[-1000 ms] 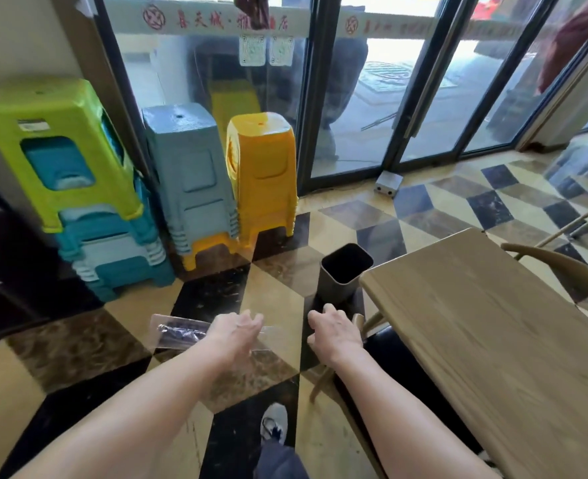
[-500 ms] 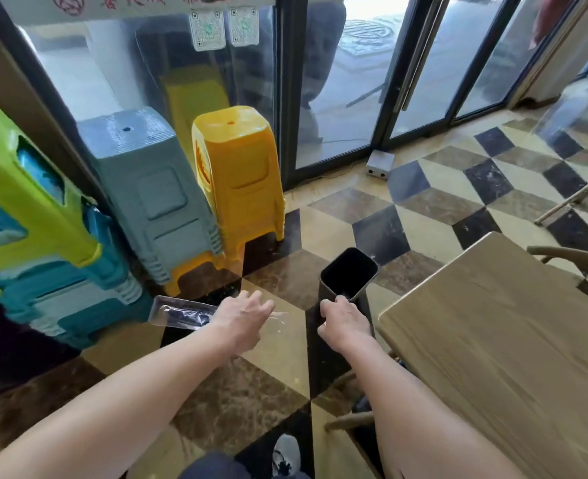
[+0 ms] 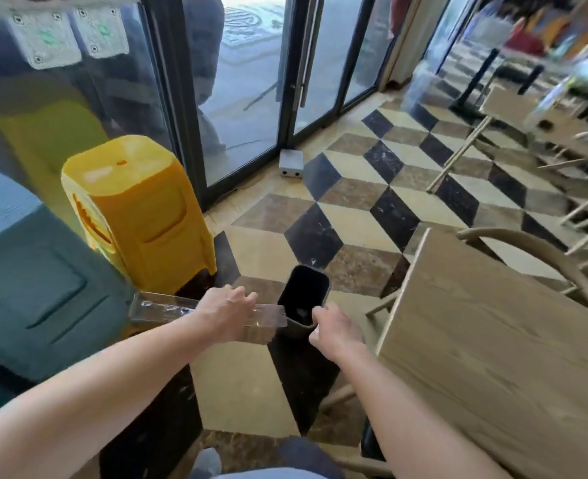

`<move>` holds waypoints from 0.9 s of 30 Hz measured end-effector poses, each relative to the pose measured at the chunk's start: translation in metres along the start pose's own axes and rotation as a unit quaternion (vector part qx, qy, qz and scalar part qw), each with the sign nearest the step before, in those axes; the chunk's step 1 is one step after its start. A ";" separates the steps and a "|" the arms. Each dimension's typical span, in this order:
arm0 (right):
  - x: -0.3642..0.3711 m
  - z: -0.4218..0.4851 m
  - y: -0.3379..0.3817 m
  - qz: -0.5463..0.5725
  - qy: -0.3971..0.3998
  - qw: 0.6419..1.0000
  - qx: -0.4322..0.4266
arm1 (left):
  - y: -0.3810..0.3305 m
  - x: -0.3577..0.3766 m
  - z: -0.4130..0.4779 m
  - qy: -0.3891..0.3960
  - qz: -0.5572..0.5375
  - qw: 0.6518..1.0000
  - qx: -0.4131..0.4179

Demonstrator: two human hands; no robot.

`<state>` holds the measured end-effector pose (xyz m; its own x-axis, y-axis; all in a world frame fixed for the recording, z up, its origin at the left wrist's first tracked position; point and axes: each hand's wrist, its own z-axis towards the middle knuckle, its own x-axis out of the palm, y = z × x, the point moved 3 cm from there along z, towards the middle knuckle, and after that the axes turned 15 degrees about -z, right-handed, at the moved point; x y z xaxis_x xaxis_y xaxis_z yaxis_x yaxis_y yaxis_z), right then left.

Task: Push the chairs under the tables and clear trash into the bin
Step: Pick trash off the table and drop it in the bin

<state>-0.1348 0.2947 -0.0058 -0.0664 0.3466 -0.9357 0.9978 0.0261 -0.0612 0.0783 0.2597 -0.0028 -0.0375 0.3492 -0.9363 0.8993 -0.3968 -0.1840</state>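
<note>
Table (image 3: 492, 357) fills the lower right of frame; its left edge runs close beside the right forearm.
Stools (image 3: 140, 219) in stacks hold the left side; yellow stack centre left, teal stack below it.
Far chair (image 3: 527, 257) at right edge, arched back above the tabletop; near chair (image 3: 378, 307) shows legs at the table's left edge, just right of the bin.
Bin (image 3: 299, 329) stands on the floor (image 3: 251, 385) at frame centre; mouth open upward, narrow.
Wrapper (image 3: 161, 307), clear, long and flat, lies crosswise left of the bin; its right end overlaps the near-left rim; not yet inside.
Left hand (image 3: 227, 312) grasps the wrapper mid-length, fingers curled over the top.
Right hand (image 3: 334, 330) sits at the bin's near-right corner, fingers curled; cannot tell whether it holds the rim or only sits beside it.

Risks (judged): wrapper looks longer than the mouth is wide; let go flat, it would likely bridge the rim or slide off to the floor; wants tipping end-first.
Bin looks tall and light; a shove from the wrapper's end could tip it toward the doors (image 3: 244, 98).
Stiff film may spring back out.

Room: open floor beyond the bin, toward the doors at upper centre; tight at left between stools and bin; table edge and near chair bound the right.
Upper right blurred; furniture there indistinct.
</note>
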 end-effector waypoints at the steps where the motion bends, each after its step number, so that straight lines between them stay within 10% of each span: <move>1: -0.005 0.007 0.002 0.013 -0.004 1.000 0.015 | 0.007 -0.011 0.016 -0.006 -0.001 1.000 0.018; 27: 0.055 0.299 -0.108 0.245 0.151 0.931 0.223 | -0.036 0.029 0.418 0.229 0.107 0.965 0.068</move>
<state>-0.2452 0.0309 -0.1541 0.4673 0.4637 -0.7527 0.8058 -0.5737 0.1468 -0.1371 -0.0712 -0.1490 0.3674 0.5729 -0.7327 0.7985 -0.5982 -0.0674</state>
